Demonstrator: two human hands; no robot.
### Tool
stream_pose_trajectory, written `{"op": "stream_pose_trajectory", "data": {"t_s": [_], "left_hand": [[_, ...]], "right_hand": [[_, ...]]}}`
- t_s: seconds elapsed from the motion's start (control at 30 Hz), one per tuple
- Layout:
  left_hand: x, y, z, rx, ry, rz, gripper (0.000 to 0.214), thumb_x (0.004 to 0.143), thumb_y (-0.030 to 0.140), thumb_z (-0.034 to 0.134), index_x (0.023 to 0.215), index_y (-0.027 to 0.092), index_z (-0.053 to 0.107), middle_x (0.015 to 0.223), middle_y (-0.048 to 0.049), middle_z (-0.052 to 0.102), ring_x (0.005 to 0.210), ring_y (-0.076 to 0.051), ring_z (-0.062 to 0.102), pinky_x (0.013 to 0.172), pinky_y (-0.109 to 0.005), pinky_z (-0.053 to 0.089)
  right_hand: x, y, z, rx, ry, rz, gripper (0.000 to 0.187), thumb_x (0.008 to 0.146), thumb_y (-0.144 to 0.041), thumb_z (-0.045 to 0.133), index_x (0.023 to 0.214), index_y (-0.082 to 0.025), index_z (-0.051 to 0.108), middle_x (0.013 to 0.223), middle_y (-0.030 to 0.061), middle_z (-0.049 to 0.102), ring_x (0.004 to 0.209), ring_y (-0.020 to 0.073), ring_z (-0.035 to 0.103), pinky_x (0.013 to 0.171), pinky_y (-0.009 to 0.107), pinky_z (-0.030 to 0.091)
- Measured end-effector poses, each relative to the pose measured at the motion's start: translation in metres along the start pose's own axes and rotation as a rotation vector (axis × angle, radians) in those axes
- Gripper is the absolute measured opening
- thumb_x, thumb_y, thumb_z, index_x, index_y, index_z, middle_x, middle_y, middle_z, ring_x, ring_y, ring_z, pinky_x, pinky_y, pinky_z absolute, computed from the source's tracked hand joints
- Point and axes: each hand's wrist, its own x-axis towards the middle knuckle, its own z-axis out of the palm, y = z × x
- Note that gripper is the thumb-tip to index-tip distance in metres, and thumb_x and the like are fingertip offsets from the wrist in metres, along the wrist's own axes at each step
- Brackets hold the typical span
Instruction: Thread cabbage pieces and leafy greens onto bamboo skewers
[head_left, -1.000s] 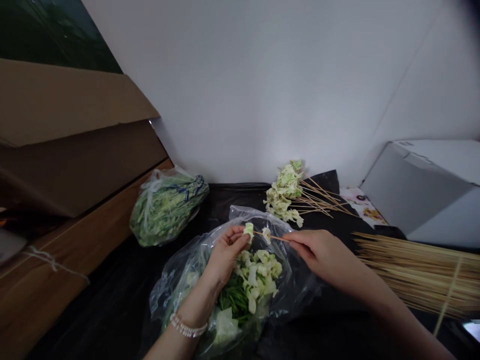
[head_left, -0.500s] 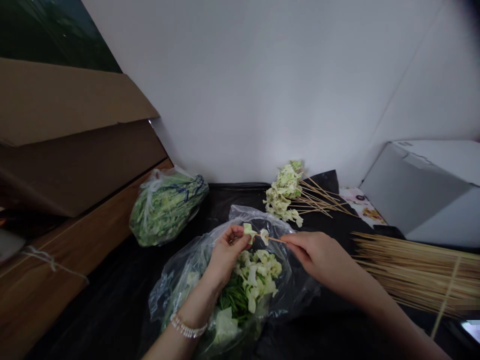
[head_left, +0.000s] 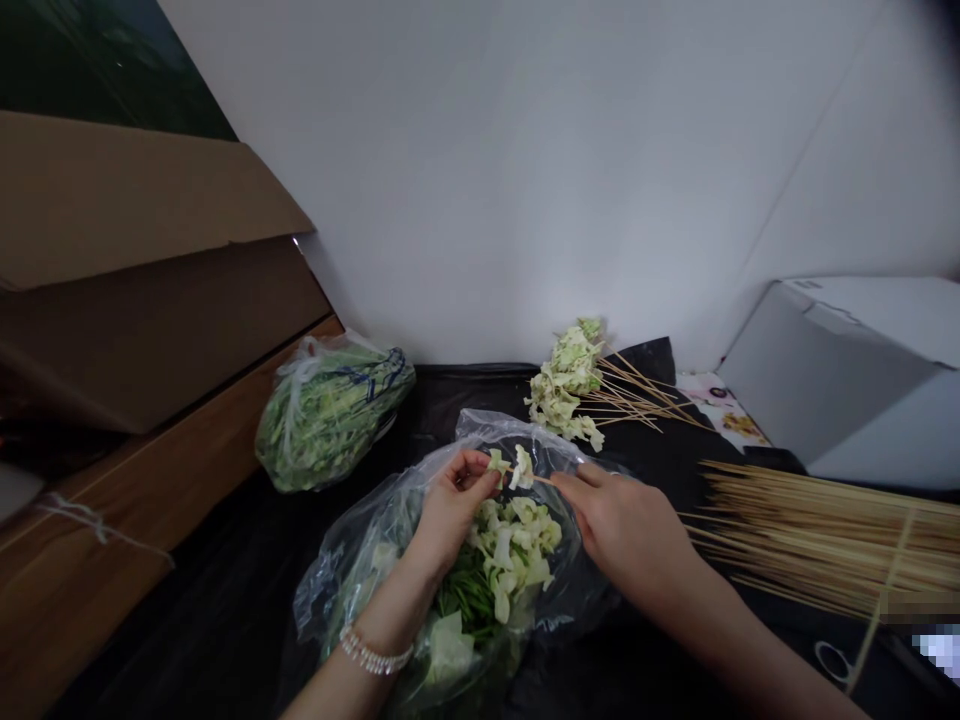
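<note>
My left hand (head_left: pixel 466 492) pinches a pale green cabbage piece (head_left: pixel 497 461) at the tip of a thin wooden skewer (head_left: pixel 541 480). Another whitish cabbage piece (head_left: pixel 523 467) sits on the skewer between my hands. My right hand (head_left: pixel 622 515) is closed around the skewer, with its fingers near the threaded piece. Below both hands lies an open clear plastic bag (head_left: pixel 330 570), holding loose cabbage leaves (head_left: pixel 517 545) and dark green stems (head_left: pixel 465 597). A beaded bracelet (head_left: pixel 375 655) circles my left wrist.
Finished-looking cabbage skewers (head_left: pixel 574 375) lie in a pile by the wall. Bare skewers (head_left: pixel 817 530) are bundled at right, near a white box (head_left: pixel 870 370). A tied bag of greens (head_left: pixel 330 415) and a cardboard box (head_left: pixel 150 220) stand at left.
My right hand has shifted left along the skewer toward my left hand. The whitish cabbage piece looks larger and more bunched. My left hand stays nearly in place.
</note>
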Motion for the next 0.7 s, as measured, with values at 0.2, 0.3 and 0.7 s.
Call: {"op": "stream_pose_trajectory", "data": {"t_s": [0.2,0.3,0.7], "left_hand": [[0.002,-0.004,0.0,0.028,-0.012,-0.018,0.025,0.061,0.03,0.081,0.076,0.017,0.065,0.066,0.002,0.065,0.058,-0.011,0.06,0.062,-0.023,0.052],[0.002,-0.005,0.0,0.026,-0.033,-0.034,0.025,0.061,0.031,0.082,0.076,0.017,0.066,0.068,0.0,0.067,0.06,-0.012,0.062,0.062,-0.024,0.052],[0.002,-0.008,-0.001,0.085,-0.096,0.01,0.025,0.066,0.032,0.079,0.08,0.017,0.065,0.072,-0.0025,0.068,0.062,-0.014,0.062,0.064,-0.026,0.05]], "right_hand": [[-0.001,-0.01,-0.001,-0.063,-0.043,0.004,0.031,0.094,-0.013,0.045,0.116,-0.022,0.065,0.102,0.0058,0.07,0.084,0.0226,0.071,0.059,0.028,0.042],[0.0,-0.013,0.003,-0.078,-0.055,-0.014,0.033,0.092,-0.009,0.044,0.117,-0.019,0.064,0.101,0.0074,0.07,0.083,0.0238,0.071,0.06,0.03,0.045],[0.002,-0.013,0.009,0.016,-0.032,-0.033,0.036,0.092,-0.007,0.043,0.119,-0.02,0.064,0.1,0.0063,0.069,0.089,0.0247,0.069,0.066,0.03,0.047]]}}
